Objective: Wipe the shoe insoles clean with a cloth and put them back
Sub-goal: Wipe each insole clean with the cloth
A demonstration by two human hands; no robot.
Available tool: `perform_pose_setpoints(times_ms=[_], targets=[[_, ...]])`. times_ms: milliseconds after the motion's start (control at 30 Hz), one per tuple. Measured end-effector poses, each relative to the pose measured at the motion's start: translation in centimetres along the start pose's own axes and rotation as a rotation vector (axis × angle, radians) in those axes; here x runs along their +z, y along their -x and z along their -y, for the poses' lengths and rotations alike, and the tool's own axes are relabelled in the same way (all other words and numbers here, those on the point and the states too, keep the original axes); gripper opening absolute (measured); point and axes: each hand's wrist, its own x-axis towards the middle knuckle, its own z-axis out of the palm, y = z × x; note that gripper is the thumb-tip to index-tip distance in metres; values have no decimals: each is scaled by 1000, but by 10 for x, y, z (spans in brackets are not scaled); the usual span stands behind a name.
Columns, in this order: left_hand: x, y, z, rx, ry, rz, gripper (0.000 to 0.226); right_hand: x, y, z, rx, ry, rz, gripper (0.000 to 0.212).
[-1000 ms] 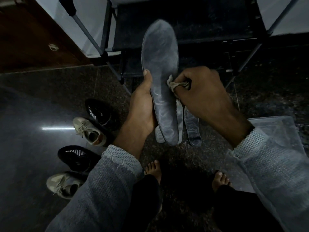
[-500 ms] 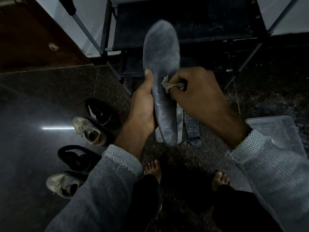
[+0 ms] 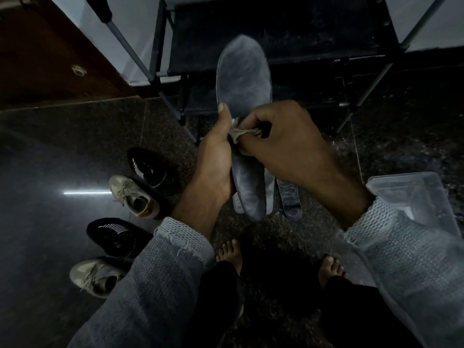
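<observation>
The right hand (image 3: 288, 144), fingers pinching the cloth (image 3: 242, 133), is sliding leftward across the insole (image 3: 243, 79) toward nine o'clock, meeting the gripping left hand (image 3: 216, 156); wiping is progressing, shoes (image 3: 135, 197) waiting.

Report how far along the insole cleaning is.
Done: nothing can be confirmed as finished. In hand: the left hand holds a grey insole upright while the right hand rubs the cloth across its middle. Left: other insoles lie on the floor, and all four shoes still await theirs.
</observation>
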Motion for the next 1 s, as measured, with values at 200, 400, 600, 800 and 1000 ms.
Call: perform_pose_setpoints(times_ms=[200,400,600,800,1000], targets=[[1,2,-1,-25,48,49,51,-3,-3,-8,20,58,-79,14],[4,3,-2,-9,14,44,49,-2,-3,-7,17,35,-70,9],[-4,-3,0,16,35,7,47,5,-1,-4,-4,38,-34,11],[-2,-5,0,11,-25,46,55,-7,-7,-18,47,118,-119,11],[-2,-2,1,22,38,47,51,2,-1,-1,-20,18,-15,7]])
